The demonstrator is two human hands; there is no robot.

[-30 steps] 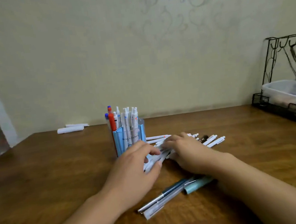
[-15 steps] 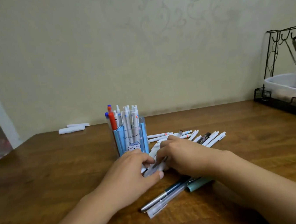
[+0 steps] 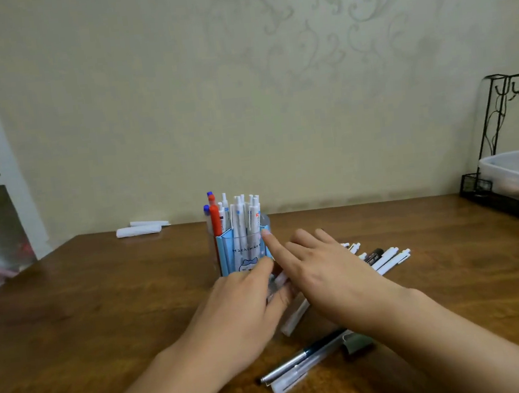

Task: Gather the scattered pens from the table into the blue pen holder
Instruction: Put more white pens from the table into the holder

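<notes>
Left hand (image 3: 241, 313) grip holds white pens (image 3: 291, 316), partly hidden; right hand (image 3: 320, 273) grip wide, fingers straight.

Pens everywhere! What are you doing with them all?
A person is tidying loose pens into the blue pen holder, which already stands full of upright pens. The left hand grips a small bunch of white pens just in front of the holder. The right hand is spread open above them, fingers straight. More white pens lie behind it on the table, and a few others nearer the person.
</notes>
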